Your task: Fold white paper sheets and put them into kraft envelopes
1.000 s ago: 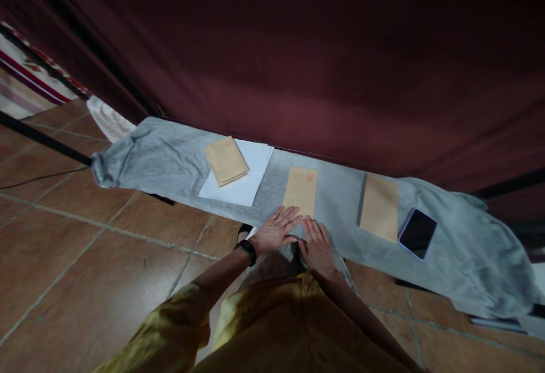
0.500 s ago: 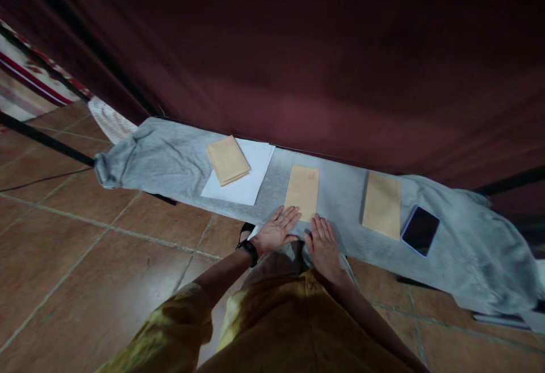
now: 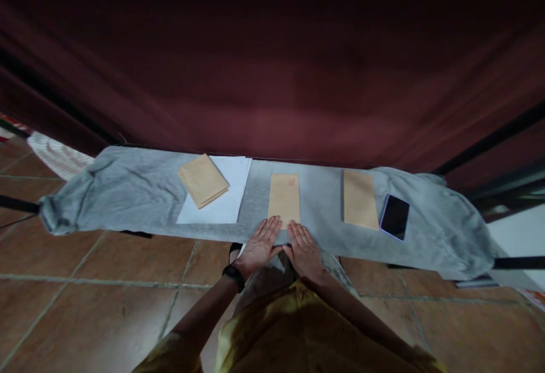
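A brown paper envelope [image 3: 284,197] with a small reddish print near its top right corner lies flat in front of me. My left hand [image 3: 260,246] rests flat with its fingertips on the envelope's lower left edge. On the lower right edge are the fingertips of my right hand [image 3: 305,250], also stretched out. The two thumbs come close together below the envelope. To the left, several folded brown envelopes [image 3: 203,181] sit at an angle on white paper sheets [image 3: 225,205]. Another stack of brown envelopes [image 3: 360,200] lies to the right.
A phone [image 3: 395,217] with a dark screen lies right of the envelope stack. Grey cloth [image 3: 140,191] covers the narrow bench, rumpled at both ends. Behind it hangs a dark red curtain [image 3: 272,89]. Tiled floor [image 3: 128,310] shows below.
My view has turned, so the bench now looks more level and its things sit further left. Both hands stay on the envelope's lower edge, with the thumbs closer together.
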{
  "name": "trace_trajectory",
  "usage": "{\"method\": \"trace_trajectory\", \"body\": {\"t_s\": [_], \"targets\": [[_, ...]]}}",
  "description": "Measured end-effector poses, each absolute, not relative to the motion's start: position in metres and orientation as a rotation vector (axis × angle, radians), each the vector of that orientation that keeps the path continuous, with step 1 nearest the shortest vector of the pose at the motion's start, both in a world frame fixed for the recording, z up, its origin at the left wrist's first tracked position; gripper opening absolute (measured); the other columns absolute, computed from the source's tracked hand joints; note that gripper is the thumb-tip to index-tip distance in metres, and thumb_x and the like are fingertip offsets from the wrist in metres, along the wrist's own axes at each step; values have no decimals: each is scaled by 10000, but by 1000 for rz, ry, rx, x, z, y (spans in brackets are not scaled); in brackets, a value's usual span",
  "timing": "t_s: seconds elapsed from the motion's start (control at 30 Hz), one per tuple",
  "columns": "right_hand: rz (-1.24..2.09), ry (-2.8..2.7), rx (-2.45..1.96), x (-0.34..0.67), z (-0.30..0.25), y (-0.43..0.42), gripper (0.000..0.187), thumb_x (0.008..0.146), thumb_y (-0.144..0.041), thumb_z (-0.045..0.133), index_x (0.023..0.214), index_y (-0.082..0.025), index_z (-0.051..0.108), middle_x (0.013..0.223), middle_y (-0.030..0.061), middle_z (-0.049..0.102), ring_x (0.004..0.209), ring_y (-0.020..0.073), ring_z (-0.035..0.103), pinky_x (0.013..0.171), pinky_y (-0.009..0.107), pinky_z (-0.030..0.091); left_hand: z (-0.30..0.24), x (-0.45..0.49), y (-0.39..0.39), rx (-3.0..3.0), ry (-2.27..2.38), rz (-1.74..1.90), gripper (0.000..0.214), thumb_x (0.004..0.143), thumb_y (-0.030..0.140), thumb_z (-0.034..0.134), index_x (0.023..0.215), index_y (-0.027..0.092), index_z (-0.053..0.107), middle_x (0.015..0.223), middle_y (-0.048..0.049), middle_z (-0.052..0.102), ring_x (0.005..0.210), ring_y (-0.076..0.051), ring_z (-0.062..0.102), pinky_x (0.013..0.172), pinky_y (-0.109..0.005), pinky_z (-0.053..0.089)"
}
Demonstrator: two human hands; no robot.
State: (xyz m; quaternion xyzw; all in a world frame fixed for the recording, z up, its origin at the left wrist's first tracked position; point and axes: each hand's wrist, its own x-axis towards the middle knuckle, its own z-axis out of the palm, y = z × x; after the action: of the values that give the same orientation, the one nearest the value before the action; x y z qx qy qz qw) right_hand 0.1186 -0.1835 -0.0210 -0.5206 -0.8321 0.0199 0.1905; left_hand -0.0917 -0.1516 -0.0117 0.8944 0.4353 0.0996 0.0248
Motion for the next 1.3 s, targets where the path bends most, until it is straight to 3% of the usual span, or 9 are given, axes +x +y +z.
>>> {"method": "trace_trajectory", "body": {"t_s": [0.43,0.53,0.7,1.0,1.17,1.3], "targets": [[47,-2289,-1537,133,-26,-186,616,1049,-363,434,1566,-34,379,1628,190,388,1513,280,372,1263,474,295,-18,-89,-165,2685,1737,377,776,1031,532,413,1630,81,212,1620,-225,385,1530,-315,342,1246,-513,297],[28,-2290,-1541,132,-28,-186,615,1033,-342,455,1558,-29,392,1630,190,385,1519,285,362,1264,471,292,-13,-73,-168,2691,1745,372,730,1040,492,403,1635,116,210,1643,-187,362,1544,-297,315,1261,-534,258],[23,-2312,-1546,133,-28,-186,640,994,-297,489,1568,-36,380,1628,188,388,1518,281,364,1269,468,285,-7,-48,-174,2731,1602,341,607,1041,417,425,1606,211,335,1647,-115,378,1542,-273,322,1261,-537,258],[-16,-2291,-1533,133,-28,-187,676,1016,-349,488,1598,-47,324,1622,187,400,1509,283,378,1274,474,277,2,-51,-173,2368,1976,487,486,1046,315,360,1449,127,554,1546,-199,511,1463,-325,452,1164,-516,422],[31,-2272,-1541,131,-27,-187,649,1022,-338,478,1584,-42,348,1623,190,398,1519,289,362,1263,491,293,3,-46,-162,2114,1996,703,453,996,253,404,1407,182,580,1455,-167,588,1337,-332,545,1096,-541,465],[45,-2252,-1530,130,-27,-187,645,1033,-365,465,1585,-52,350,1607,198,422,1506,289,385,1255,513,302,1,-45,-142,1965,2043,775,510,925,236,491,1425,162,552,1285,-184,663,1189,-346,602,1014,-548,483]]}}
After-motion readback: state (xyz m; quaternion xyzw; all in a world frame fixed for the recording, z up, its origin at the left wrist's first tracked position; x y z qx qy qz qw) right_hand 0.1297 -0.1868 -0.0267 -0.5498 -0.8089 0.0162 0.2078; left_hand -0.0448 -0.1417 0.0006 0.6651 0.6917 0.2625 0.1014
